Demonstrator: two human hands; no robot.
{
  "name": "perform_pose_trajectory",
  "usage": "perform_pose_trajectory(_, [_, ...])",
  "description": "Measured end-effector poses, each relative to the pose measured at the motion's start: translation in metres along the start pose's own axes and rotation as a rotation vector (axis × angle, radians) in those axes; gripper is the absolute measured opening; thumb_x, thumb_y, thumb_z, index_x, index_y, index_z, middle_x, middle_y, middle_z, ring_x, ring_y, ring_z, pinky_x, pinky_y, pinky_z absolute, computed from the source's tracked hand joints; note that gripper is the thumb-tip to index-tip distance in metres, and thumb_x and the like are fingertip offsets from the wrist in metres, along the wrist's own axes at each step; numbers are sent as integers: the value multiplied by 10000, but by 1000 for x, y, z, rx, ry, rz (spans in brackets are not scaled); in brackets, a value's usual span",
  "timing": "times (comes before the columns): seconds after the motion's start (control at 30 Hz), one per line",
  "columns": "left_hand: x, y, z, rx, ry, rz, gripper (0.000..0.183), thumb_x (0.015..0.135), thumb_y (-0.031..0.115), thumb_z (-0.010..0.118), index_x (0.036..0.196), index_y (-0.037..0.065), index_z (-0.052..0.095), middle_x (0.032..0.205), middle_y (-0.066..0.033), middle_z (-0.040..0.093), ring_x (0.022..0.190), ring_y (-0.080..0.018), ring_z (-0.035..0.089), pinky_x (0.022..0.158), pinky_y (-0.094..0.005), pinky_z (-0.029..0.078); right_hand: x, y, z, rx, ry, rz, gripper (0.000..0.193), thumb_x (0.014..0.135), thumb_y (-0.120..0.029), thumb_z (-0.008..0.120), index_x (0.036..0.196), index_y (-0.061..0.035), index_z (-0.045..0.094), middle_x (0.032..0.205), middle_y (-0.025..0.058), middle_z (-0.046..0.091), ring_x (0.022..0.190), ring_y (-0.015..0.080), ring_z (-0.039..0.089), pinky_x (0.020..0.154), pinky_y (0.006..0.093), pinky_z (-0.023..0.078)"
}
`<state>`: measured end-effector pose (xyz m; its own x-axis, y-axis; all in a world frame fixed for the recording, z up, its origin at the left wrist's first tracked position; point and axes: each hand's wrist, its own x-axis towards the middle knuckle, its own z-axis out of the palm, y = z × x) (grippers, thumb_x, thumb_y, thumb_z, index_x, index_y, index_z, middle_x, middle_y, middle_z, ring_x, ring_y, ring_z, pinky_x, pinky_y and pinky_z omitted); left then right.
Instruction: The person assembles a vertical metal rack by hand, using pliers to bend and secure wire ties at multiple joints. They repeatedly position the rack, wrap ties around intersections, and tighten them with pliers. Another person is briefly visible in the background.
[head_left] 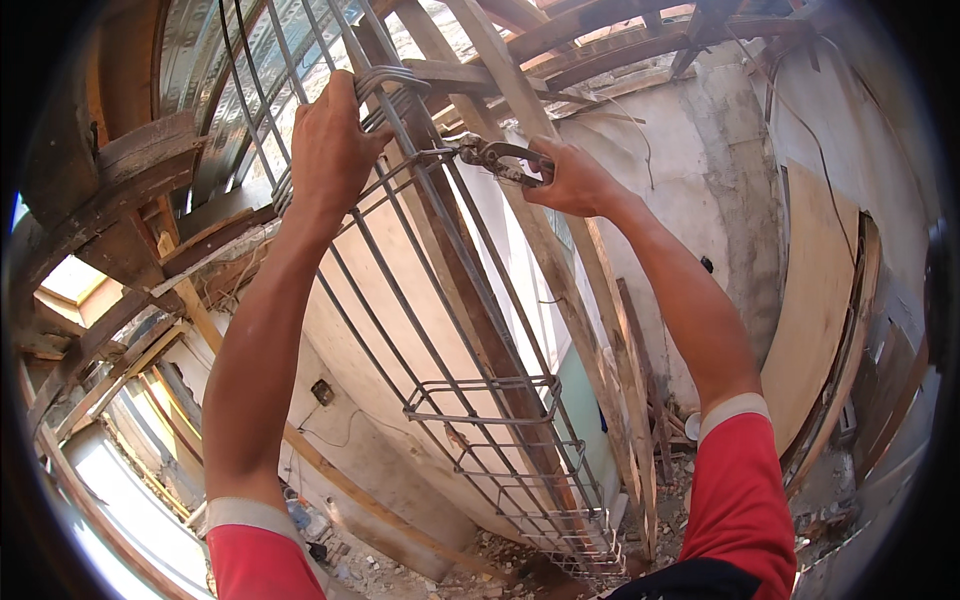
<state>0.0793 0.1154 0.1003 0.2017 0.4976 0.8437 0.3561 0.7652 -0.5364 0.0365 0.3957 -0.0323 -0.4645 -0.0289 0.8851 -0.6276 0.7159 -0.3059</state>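
Steel reinforcement cage (488, 384), standing beside wooden posts (548, 245). Left hand (335, 145): clamped on bundled rings (400, 82) high on the cage. Right hand (578, 180): closed around metal pliers (472, 152), their tip at the cage, below the bundled rings.

A building site, shown by the rebar cage (482, 384), roof timbers (620, 58) and rubble (362, 572).

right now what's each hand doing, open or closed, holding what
Left hand: closed, apparently gripping the stacked steel hoops.
Right hand: closed around the handles of metal pliers.
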Motion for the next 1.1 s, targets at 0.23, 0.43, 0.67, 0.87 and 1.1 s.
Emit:
perform_pose_trajectory(0.23, [4, 5, -8, -47, -23, -43, 496, 723, 149, 908, 952, 44, 481, 765, -141, 635, 707, -369, 632, 757, -454, 460, -19, -4, -38, -593, 835, -674, 400, 740, -242, 866, 1068, -140, 661, 907, -1, 646, 893, 227, 668, 767, 404, 551])
perform_pose_trajectory(0.43, [9, 7, -9, -47, -37, -92, 466, 744, 150, 896, 942, 30, 491, 765, -172, 638, 704, -379, 639, 693, -477, 482, 14, 35, -1, -290, 620, -597, 238, 802, -163, 818, 1002, -91, 710, 887, 91, 712, 763, 333, 688, 655, 418, 532])
perform_pose_trajectory(0.67, [5, 10, -7, -22, -63, -64, 464, 751, 173, 896, 931, 24, 495, 770, -197, 650, 673, -399, 646, 629, -488, 483, 5, 31, 62, 151, 528, -328, 164, 854, -138, 775, 960, -34, 706, 809, 205, 667, 745, 397, 659, 652, 413, 511])
perform_pose_trajectory(0.87, [2, -2, 0, -10, 22, 22, 478, 758, 216, 904, 921, 30, 495, 690, -166, 630, 651, -378, 661, 592, -471, 491, 12, 41, 39, -77, 569, -512, 199, 850, -168, 806, 996, -53, 735, 785, 145, 688, 745, 364, 672, 650, 397, 523])
perform_pose_trajectory(1.1, [9, 11, -18, -239, -15, -57, 473, 827, 142, 805, 1169, -51, 541, 1039, -283, 664, 988, -426, 665, 822, -476, 521, -42, -52, -78, -90, -219, 148, 373, 941, -442, 731, 864, -80, 681, 594, 18, 575, 522, 106, 607, 513, 309, 475])
